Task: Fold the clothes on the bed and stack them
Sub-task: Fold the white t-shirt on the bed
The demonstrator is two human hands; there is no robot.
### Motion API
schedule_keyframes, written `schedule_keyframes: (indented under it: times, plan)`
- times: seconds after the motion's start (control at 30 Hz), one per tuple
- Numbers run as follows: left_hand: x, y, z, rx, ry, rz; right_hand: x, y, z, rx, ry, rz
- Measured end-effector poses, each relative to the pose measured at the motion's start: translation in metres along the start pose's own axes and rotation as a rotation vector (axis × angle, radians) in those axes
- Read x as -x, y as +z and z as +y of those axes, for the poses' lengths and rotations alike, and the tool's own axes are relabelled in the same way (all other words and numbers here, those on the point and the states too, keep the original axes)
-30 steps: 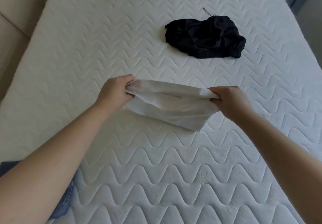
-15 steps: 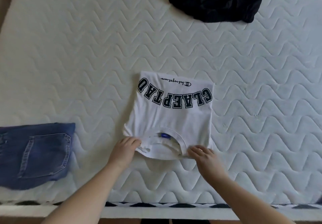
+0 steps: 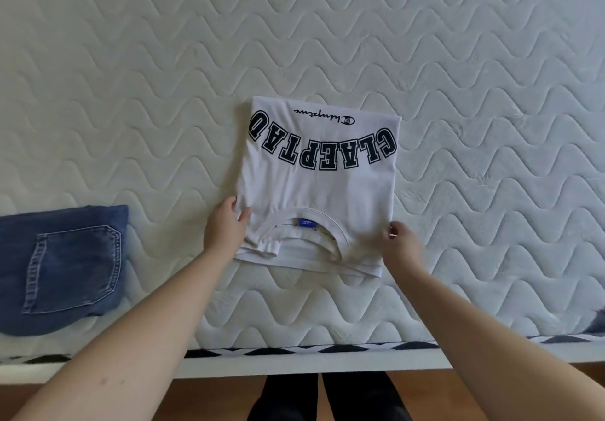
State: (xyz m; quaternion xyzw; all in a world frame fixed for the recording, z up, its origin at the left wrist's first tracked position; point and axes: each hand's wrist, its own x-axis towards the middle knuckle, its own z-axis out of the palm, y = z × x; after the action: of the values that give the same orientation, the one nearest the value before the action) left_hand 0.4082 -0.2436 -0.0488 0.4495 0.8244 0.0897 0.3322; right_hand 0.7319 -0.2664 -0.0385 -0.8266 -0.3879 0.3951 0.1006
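White T-shirt, print upside down to you: block letters read "CLAEPTAU"; small script above, Champion-style, not clearly legible. Blue neck label: text too small to read.

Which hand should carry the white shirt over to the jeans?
Probably the left hand: it rests on the white shirt's edge nearest the folded jeans. The right hand sits at the far edge, away from them.
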Motion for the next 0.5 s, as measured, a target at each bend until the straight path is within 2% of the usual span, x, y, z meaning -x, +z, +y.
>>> schedule_keyframes:
  times: [0.1, 0.27, 0.37, 0.5]
  plan:
    - [-0.009, 0.003, 0.003, 0.011, -0.021, 0.014, -0.002, 0.008, -0.001, 0.044, 0.039, -0.003]
    - [-0.019, -0.002, 0.0, -0.119, -0.033, 0.002, -0.007, 0.008, 0.003, 0.06, 0.125, 0.001]
    - [-0.015, -0.009, 0.001, -0.069, -0.011, 0.044, -0.013, -0.001, 0.003, 0.02, 0.152, -0.014]
    - [-0.009, -0.015, -0.002, 0.093, 0.063, 0.113, -0.012, -0.002, 0.008, -0.104, 0.093, 0.014]
